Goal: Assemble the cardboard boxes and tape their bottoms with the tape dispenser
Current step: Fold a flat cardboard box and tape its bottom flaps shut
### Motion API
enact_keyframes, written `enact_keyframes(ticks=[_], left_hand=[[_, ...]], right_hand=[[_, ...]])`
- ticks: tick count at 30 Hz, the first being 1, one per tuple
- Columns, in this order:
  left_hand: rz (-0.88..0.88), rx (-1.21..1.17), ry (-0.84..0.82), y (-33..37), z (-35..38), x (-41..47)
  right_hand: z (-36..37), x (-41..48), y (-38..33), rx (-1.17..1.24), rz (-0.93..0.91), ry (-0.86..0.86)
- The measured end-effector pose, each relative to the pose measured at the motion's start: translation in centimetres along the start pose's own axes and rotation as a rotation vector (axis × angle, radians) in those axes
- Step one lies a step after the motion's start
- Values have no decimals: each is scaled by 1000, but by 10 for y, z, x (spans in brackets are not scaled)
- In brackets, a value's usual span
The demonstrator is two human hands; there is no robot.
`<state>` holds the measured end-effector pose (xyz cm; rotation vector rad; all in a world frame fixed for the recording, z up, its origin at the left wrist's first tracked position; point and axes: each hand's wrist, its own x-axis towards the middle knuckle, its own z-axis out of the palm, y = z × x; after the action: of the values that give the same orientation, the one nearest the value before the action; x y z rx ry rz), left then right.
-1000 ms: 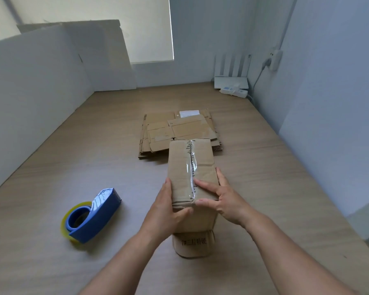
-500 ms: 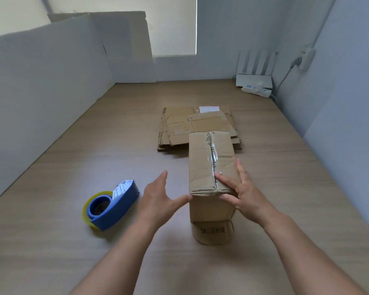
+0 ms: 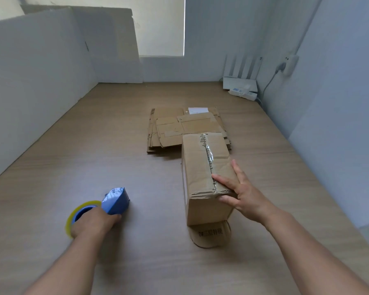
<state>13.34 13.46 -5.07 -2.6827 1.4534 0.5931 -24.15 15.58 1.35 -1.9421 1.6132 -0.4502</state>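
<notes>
The left hand (image 3: 92, 224) curls round the blue tape dispenser (image 3: 115, 201), near left on the tabletop (image 3: 136, 171). The right hand (image 3: 245, 194), fingers spread flat, steadies the upended box (image 3: 200, 167) centre-right. It is probably light, crushable cardboard, so press gently near its edges.

Packing desk (image 3: 136, 262): flat cartons (image 3: 179, 128), router (image 3: 239, 81)

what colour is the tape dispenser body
Blue. The tape dispenser carries a yellow-rimmed tape roll; the head view shows it best, gripped by the left hand.
</notes>
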Motion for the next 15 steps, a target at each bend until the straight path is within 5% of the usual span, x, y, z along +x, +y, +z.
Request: enact_keyframes(ticks=[6,11,15], left_hand=[[182,-222,-73,0,-7,-4],[496,-574,-422,46,-51,-51],[723,-574,-531,70,-77,-83]], right_hand=[[1,-2,1,-28,31,19],[-6,-3,-6,-26,72,11],[-16,-11,-20,26,50,107]])
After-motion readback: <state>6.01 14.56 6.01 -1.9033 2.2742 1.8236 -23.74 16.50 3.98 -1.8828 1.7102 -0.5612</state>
